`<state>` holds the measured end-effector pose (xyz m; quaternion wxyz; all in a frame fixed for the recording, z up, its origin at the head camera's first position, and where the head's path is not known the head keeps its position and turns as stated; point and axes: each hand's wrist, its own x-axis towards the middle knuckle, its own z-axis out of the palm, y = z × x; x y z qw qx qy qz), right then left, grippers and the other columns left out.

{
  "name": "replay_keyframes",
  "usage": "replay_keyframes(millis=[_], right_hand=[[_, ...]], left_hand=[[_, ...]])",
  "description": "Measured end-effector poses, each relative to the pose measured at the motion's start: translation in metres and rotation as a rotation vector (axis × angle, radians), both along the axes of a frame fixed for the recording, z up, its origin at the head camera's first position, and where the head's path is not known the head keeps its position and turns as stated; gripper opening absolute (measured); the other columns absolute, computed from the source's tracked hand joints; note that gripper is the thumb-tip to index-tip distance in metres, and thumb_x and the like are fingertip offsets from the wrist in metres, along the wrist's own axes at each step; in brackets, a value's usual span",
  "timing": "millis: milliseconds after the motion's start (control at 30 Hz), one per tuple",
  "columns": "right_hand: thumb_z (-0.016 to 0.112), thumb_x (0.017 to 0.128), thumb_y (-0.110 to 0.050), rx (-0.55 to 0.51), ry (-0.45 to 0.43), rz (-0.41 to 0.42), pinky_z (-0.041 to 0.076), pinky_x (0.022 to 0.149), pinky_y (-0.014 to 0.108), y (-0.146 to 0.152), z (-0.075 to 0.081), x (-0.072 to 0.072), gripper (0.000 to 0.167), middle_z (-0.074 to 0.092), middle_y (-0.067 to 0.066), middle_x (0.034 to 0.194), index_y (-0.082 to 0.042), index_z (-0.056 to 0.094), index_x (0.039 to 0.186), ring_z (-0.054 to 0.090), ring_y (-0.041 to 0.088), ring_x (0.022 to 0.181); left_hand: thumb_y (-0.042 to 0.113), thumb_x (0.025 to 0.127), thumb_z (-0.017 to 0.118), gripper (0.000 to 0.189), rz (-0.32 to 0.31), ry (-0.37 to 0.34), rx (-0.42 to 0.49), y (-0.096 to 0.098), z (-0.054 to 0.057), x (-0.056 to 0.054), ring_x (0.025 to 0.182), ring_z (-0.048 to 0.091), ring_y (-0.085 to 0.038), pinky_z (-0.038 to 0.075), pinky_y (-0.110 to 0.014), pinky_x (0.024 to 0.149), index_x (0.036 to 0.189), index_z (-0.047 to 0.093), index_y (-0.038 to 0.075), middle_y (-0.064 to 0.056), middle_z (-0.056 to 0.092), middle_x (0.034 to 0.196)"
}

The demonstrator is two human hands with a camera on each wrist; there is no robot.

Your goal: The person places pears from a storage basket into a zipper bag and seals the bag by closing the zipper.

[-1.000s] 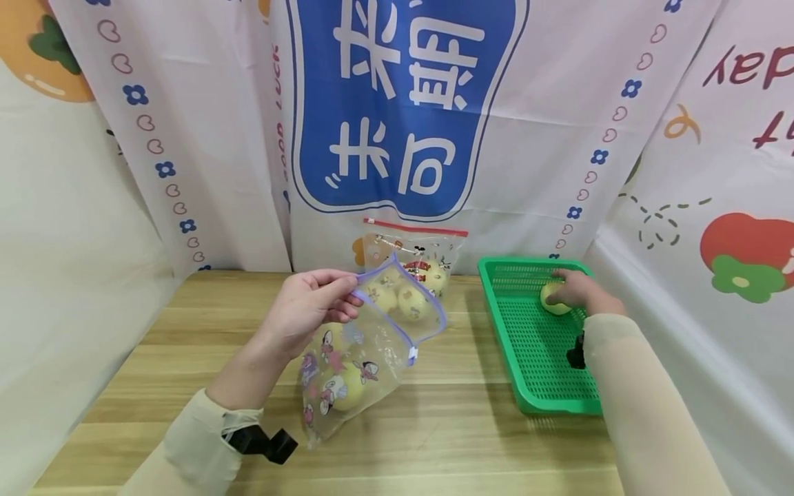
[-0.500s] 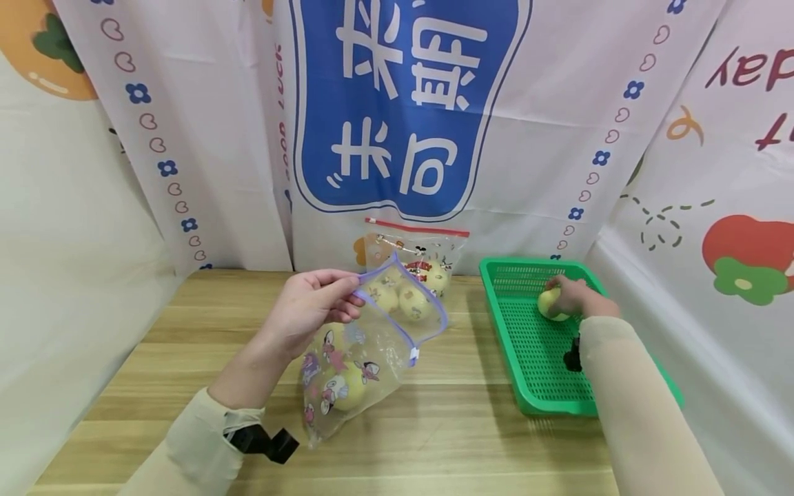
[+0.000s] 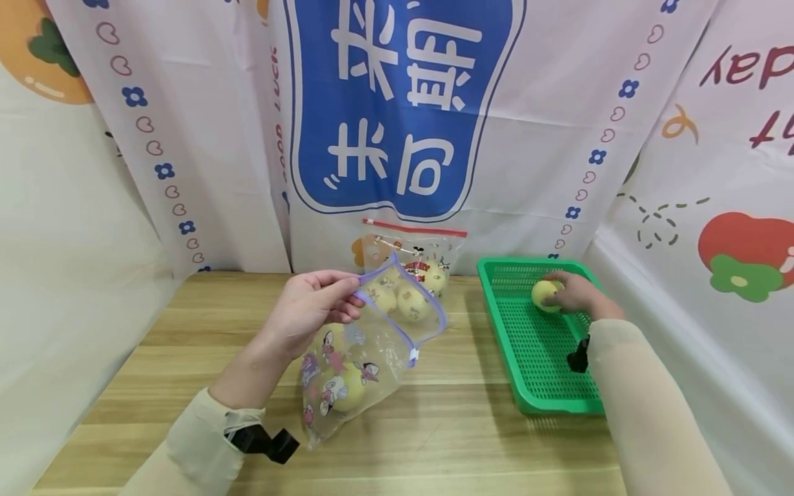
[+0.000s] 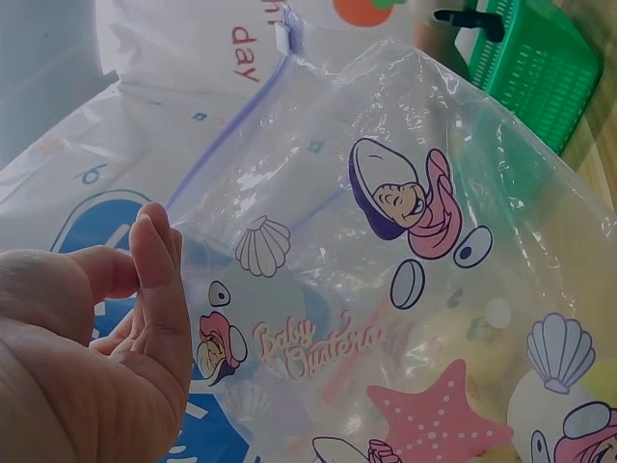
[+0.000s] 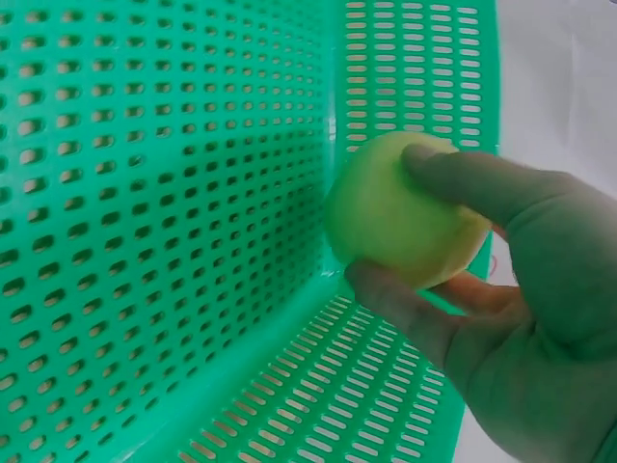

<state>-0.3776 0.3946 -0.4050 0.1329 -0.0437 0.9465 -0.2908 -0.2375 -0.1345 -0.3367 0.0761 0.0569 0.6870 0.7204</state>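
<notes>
My left hand [image 3: 313, 308] pinches the purple zip edge of a clear zip bag [image 3: 387, 372] between thumb and fingers, and the bag's mouth gapes toward the right. Cartoon shells and a pink starfish are printed on the bag [image 4: 439, 415], with round pale yellow fruit [image 3: 349, 389] inside. Over at the right, my right hand [image 3: 573, 295] grips a round yellow-green fruit [image 5: 400, 207] at the far end of a green plastic basket [image 3: 527, 403]. Thumb and fingers press on opposite sides of the fruit in the right wrist view.
Behind the held bag, a second zip bag [image 3: 453, 251] with a red slider top stands against the printed cloth backdrop [image 3: 527, 172], with several round fruits in it. A wooden table [image 3: 446, 441] carries everything. White cloth [image 3: 744, 358] borders the right side.
In the basket, my right hand and the fruit have shifted slightly left, and more of the fruit shows. My left hand and the bag keep their place.
</notes>
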Motion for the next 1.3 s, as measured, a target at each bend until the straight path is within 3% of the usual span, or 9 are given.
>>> replay_keyframes(millis=[133, 333, 567, 733, 867, 1300], right_hand=[[0.073, 0.107, -0.020, -0.133, 0.036, -0.026, 0.066, 0.096, 0.048, 0.000, 0.003, 0.001, 0.075, 0.051, 0.041, 0.147, 0.002, 0.034, 0.168, 0.067, 0.042, 0.118], [0.073, 0.107, -0.023, -0.304, 0.072, -0.047, 0.066, 0.095, 0.033, -0.004, 0.011, 0.002, 0.082, 0.037, 0.040, 0.162, -0.006, 0.027, 0.173, 0.070, 0.039, 0.122], [0.073, 0.108, -0.017, -0.558, 0.083, -0.083, 0.063, 0.104, 0.032, -0.015, 0.023, 0.003, 0.083, 0.031, 0.030, 0.167, -0.013, 0.025, 0.175, 0.072, 0.007, 0.106], [0.072, 0.108, -0.013, -0.732, 0.088, -0.066, 0.063, 0.101, 0.029, -0.024, 0.029, 0.005, 0.080, 0.041, 0.015, 0.156, -0.014, 0.027, 0.175, 0.071, 0.007, 0.114], [0.073, 0.107, -0.011, -0.797, 0.095, -0.038, 0.064, 0.101, 0.030, -0.038, 0.038, 0.010, 0.079, 0.047, 0.007, 0.148, -0.016, 0.032, 0.174, 0.069, 0.011, 0.119], [0.070, 0.108, -0.007, -0.860, 0.080, 0.097, 0.064, 0.105, 0.037, -0.103, 0.072, 0.033, 0.068, 0.047, 0.011, 0.158, -0.023, 0.044, 0.168, 0.068, 0.019, 0.127]], left_hand=[[0.015, 0.110, 0.068, 0.030, 0.002, 0.001, -0.005, 0.000, 0.000, 0.000, 0.070, 0.076, -0.009, 0.065, -0.022, 0.070, 0.128, 0.069, -0.010, -0.002, 0.079, 0.085], [0.015, 0.110, 0.068, 0.031, 0.002, -0.012, -0.001, -0.001, -0.001, 0.001, 0.071, 0.075, -0.008, 0.065, -0.021, 0.070, 0.128, 0.070, -0.009, -0.002, 0.079, 0.086], [0.015, 0.110, 0.068, 0.030, -0.002, 0.001, 0.002, 0.000, -0.002, 0.000, 0.070, 0.075, -0.008, 0.065, -0.021, 0.069, 0.128, 0.069, -0.010, -0.001, 0.079, 0.085], [0.015, 0.110, 0.068, 0.030, -0.006, 0.004, 0.001, 0.001, -0.002, 0.000, 0.070, 0.075, -0.008, 0.065, -0.021, 0.069, 0.128, 0.069, -0.010, -0.001, 0.080, 0.085], [0.015, 0.110, 0.068, 0.032, -0.005, 0.000, -0.001, 0.001, -0.001, -0.001, 0.070, 0.075, -0.008, 0.065, -0.021, 0.070, 0.130, 0.069, -0.010, -0.001, 0.080, 0.085], [0.017, 0.110, 0.069, 0.034, -0.013, 0.006, -0.010, 0.001, 0.000, 0.000, 0.071, 0.076, -0.008, 0.065, -0.021, 0.070, 0.130, 0.068, -0.010, -0.001, 0.080, 0.086]])
